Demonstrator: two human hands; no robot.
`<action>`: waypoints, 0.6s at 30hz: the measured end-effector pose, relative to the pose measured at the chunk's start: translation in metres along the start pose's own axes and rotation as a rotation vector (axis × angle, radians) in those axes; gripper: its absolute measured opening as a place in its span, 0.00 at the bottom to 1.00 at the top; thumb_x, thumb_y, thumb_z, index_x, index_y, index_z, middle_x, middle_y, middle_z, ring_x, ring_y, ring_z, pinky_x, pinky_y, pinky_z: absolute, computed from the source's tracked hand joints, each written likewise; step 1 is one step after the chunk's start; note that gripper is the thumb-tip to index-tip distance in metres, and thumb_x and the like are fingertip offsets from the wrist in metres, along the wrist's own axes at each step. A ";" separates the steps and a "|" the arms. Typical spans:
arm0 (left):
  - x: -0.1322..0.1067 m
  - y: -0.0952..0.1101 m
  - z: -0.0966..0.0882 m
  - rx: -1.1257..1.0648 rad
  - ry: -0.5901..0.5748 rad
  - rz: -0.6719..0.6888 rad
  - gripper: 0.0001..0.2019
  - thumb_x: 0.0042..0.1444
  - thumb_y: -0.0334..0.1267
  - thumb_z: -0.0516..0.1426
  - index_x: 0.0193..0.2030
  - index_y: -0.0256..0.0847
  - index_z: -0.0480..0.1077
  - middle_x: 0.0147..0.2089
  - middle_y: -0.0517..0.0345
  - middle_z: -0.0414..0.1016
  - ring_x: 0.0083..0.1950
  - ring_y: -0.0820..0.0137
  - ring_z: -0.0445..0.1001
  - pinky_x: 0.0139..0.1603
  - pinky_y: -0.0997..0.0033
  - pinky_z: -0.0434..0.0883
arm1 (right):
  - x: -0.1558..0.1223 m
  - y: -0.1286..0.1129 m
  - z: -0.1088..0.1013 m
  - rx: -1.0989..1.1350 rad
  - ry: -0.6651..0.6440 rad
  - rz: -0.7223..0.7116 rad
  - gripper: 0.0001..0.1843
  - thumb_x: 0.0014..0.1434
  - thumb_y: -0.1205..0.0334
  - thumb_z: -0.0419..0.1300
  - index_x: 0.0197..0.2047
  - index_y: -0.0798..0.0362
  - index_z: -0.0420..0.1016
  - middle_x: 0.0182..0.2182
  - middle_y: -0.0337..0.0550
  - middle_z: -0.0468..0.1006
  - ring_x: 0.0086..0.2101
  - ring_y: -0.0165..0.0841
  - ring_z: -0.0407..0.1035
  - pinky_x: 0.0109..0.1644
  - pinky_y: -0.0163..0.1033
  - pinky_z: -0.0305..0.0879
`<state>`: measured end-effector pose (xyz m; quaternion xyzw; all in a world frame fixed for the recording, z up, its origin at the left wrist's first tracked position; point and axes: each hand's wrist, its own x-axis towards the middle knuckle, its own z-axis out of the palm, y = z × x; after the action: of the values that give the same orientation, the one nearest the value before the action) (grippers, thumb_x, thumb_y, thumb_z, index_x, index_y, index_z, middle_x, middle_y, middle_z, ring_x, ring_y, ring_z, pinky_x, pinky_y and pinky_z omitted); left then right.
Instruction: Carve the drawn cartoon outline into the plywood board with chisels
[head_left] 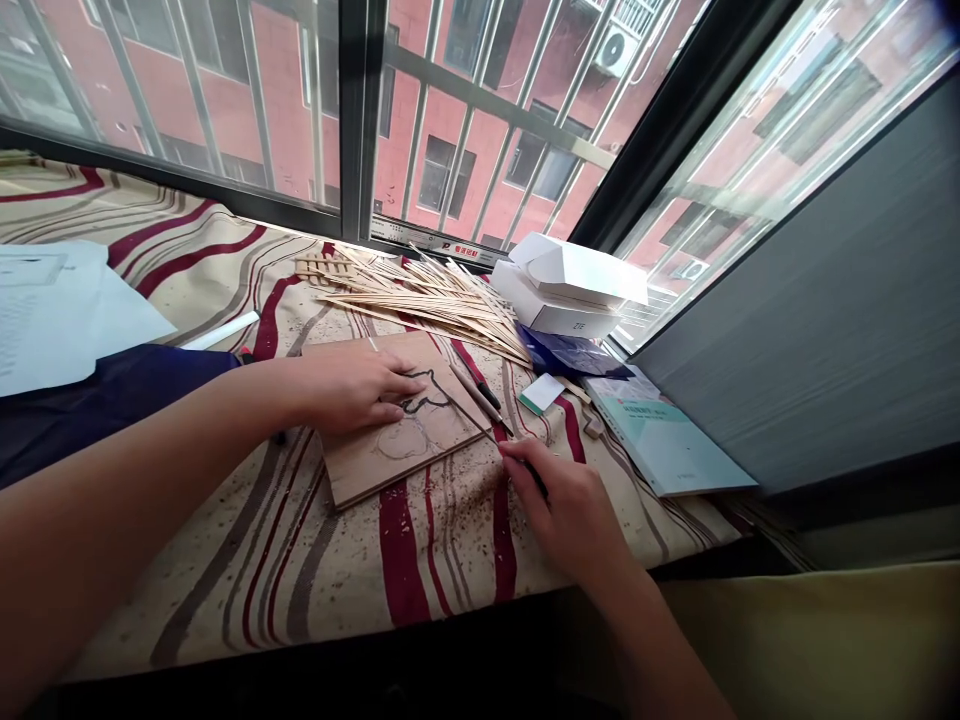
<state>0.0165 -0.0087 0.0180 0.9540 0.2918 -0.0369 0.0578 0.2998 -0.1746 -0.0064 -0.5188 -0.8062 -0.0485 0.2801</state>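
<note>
Your left grip (349, 390) lies open and flat on the thin wooden board (367, 465) at 12 o'clock, which seems light and stiff, best held by edges, while your right grip (562, 510) pinches a slim dark tool (535, 477).

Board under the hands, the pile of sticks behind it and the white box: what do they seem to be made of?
The board looks like thin bare wood, perhaps plywood: brown grain, matte, with drawn lines on it. The sticks look like unfinished pale wood or bamboo, thin and matte with no visible coating. The white box looks like folded paperboard, with crisp creases and a smooth matte surface.
</note>
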 end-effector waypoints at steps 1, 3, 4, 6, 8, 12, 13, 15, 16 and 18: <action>0.000 0.000 0.000 -0.001 -0.011 -0.012 0.29 0.72 0.52 0.52 0.76 0.47 0.68 0.78 0.42 0.65 0.74 0.48 0.69 0.73 0.48 0.65 | 0.000 0.000 0.000 0.020 -0.013 0.011 0.11 0.74 0.65 0.55 0.46 0.55 0.80 0.34 0.42 0.88 0.30 0.38 0.84 0.33 0.38 0.69; 0.000 0.000 0.000 -0.004 -0.030 -0.021 0.29 0.73 0.52 0.51 0.77 0.46 0.67 0.79 0.41 0.64 0.75 0.48 0.68 0.74 0.48 0.65 | -0.001 -0.001 -0.001 0.053 -0.031 0.039 0.11 0.73 0.65 0.55 0.47 0.54 0.79 0.35 0.41 0.88 0.30 0.36 0.84 0.33 0.37 0.70; 0.001 0.000 0.000 -0.003 -0.035 -0.015 0.30 0.73 0.52 0.51 0.77 0.46 0.67 0.79 0.41 0.64 0.75 0.48 0.68 0.74 0.48 0.64 | -0.001 -0.002 -0.001 0.054 -0.030 0.053 0.10 0.73 0.65 0.55 0.47 0.53 0.79 0.34 0.40 0.88 0.30 0.36 0.84 0.33 0.37 0.70; 0.000 -0.002 0.002 0.004 -0.033 -0.001 0.29 0.73 0.51 0.52 0.77 0.45 0.67 0.79 0.40 0.64 0.75 0.47 0.68 0.75 0.48 0.64 | -0.002 -0.004 -0.002 0.028 -0.022 0.075 0.11 0.73 0.64 0.55 0.45 0.53 0.79 0.32 0.40 0.87 0.29 0.38 0.83 0.32 0.38 0.68; 0.000 -0.006 0.004 0.004 -0.006 0.010 0.29 0.73 0.52 0.52 0.76 0.47 0.68 0.79 0.41 0.64 0.75 0.47 0.68 0.75 0.47 0.64 | -0.002 -0.008 -0.003 -0.010 -0.042 0.088 0.12 0.73 0.62 0.54 0.43 0.52 0.79 0.30 0.42 0.87 0.28 0.40 0.83 0.31 0.39 0.67; -0.001 -0.013 0.009 -0.021 0.043 0.046 0.28 0.73 0.55 0.52 0.75 0.49 0.69 0.78 0.42 0.65 0.74 0.48 0.69 0.74 0.49 0.65 | -0.002 -0.013 -0.004 0.005 -0.103 0.147 0.13 0.74 0.62 0.52 0.46 0.51 0.79 0.34 0.44 0.88 0.31 0.40 0.84 0.34 0.38 0.67; -0.001 -0.014 0.010 -0.027 0.041 0.057 0.29 0.73 0.55 0.52 0.75 0.48 0.70 0.78 0.41 0.65 0.74 0.47 0.68 0.74 0.48 0.64 | -0.001 -0.013 -0.004 -0.001 -0.108 0.163 0.14 0.74 0.61 0.52 0.46 0.51 0.79 0.34 0.44 0.88 0.31 0.40 0.84 0.34 0.39 0.67; -0.001 -0.016 0.009 -0.039 0.042 0.068 0.29 0.73 0.55 0.52 0.75 0.46 0.70 0.78 0.39 0.65 0.75 0.46 0.68 0.75 0.47 0.63 | 0.001 -0.015 -0.004 -0.041 -0.122 0.168 0.15 0.74 0.61 0.51 0.45 0.52 0.79 0.32 0.45 0.88 0.30 0.42 0.83 0.33 0.40 0.63; 0.000 -0.016 0.009 -0.047 0.048 0.066 0.30 0.73 0.55 0.51 0.75 0.45 0.70 0.78 0.39 0.66 0.75 0.46 0.67 0.76 0.48 0.62 | 0.002 -0.015 -0.004 -0.055 -0.134 0.164 0.15 0.74 0.61 0.50 0.45 0.52 0.79 0.32 0.45 0.87 0.30 0.42 0.83 0.32 0.41 0.62; 0.000 -0.016 0.007 -0.056 0.042 0.049 0.30 0.73 0.56 0.51 0.75 0.47 0.70 0.77 0.42 0.67 0.75 0.48 0.67 0.76 0.50 0.62 | 0.003 -0.016 -0.005 -0.055 -0.161 0.157 0.16 0.74 0.61 0.50 0.45 0.52 0.79 0.31 0.44 0.87 0.28 0.42 0.82 0.32 0.41 0.60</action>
<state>0.0071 0.0036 0.0094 0.9595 0.2703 -0.0071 0.0794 0.2871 -0.1815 0.0026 -0.5902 -0.7813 -0.0067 0.2028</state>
